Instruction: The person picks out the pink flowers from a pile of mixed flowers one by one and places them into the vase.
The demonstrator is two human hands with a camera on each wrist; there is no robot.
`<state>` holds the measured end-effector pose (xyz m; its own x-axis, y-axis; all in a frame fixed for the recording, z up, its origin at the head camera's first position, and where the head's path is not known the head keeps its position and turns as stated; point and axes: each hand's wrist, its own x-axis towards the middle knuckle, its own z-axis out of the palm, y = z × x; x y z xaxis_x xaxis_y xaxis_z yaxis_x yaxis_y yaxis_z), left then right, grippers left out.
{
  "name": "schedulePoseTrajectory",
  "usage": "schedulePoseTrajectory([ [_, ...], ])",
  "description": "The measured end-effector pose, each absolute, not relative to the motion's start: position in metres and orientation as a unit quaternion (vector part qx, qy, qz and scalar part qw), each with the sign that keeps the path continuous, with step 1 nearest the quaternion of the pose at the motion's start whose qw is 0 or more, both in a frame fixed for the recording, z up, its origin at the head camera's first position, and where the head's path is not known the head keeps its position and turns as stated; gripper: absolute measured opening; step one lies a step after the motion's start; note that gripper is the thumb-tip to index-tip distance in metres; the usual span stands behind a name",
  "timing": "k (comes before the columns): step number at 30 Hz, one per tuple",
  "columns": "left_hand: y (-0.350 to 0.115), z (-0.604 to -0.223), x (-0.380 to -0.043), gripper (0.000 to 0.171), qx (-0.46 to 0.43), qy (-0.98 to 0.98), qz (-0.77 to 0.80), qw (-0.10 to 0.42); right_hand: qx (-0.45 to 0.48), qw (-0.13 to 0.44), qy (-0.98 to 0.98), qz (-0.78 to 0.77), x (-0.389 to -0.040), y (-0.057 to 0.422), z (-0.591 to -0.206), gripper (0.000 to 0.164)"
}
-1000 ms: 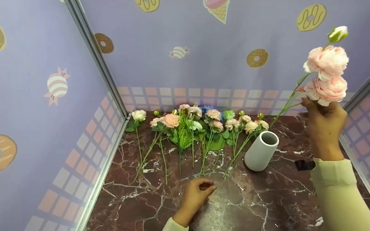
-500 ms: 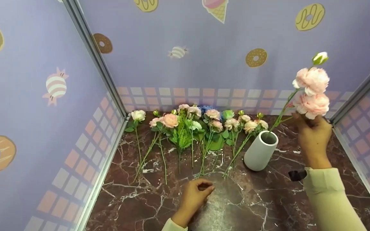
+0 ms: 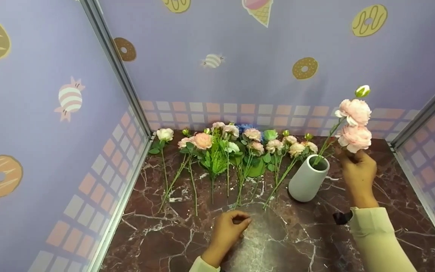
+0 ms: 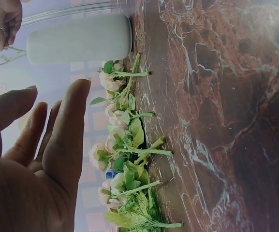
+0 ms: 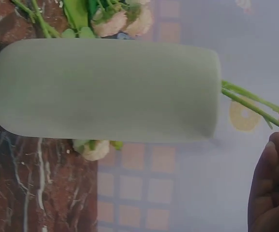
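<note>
My right hand (image 3: pixel 359 175) pinches a pale pink artificial flower (image 3: pixel 354 138) just under its lower bloom. This spray carries two full blooms and a white bud at the top. Its green stem leans down into the mouth of a white vase (image 3: pixel 303 185). The right wrist view shows the stems (image 5: pixel 255 102) entering past the rim, with my fingers (image 5: pixel 270 169) to one side of the vase. Low at the front, my left hand (image 3: pixel 227 232) hovers with loosely bent fingers and holds nothing. In the left wrist view its thumb and fingers (image 4: pixel 64 140) are apart.
Several artificial flowers lie in a row at the back of the marble-patterned table (image 3: pixel 157 241): a white rose (image 3: pixel 164 135), a peach one (image 3: pixel 202 141), green foliage (image 3: pixel 213 162), a blue bloom (image 3: pixel 244 128). Patterned walls (image 3: pixel 240 75) enclose the back and sides.
My right hand has moved down and left with the pink flower, whose stem has gone from behind the vase's rim into its mouth. My left hand has stayed about where it was.
</note>
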<state>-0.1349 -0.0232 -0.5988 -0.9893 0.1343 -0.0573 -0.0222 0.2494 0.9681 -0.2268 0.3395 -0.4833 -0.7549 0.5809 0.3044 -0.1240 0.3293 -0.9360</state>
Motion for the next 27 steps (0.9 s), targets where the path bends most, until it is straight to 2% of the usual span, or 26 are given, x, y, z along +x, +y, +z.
schedulePoseTrajectory([
  [21,-0.024,-0.603,-0.136,0.005,0.060,0.808,0.585,0.030,-0.133,0.338,-0.809,0.462,-0.228,0.334,-0.514,0.017],
  [27,-0.027,-0.608,-0.135,0.008,0.057,0.803,0.593,0.019,-0.136,0.323,-0.806,0.478,-0.228,0.328,-0.518,0.014],
])
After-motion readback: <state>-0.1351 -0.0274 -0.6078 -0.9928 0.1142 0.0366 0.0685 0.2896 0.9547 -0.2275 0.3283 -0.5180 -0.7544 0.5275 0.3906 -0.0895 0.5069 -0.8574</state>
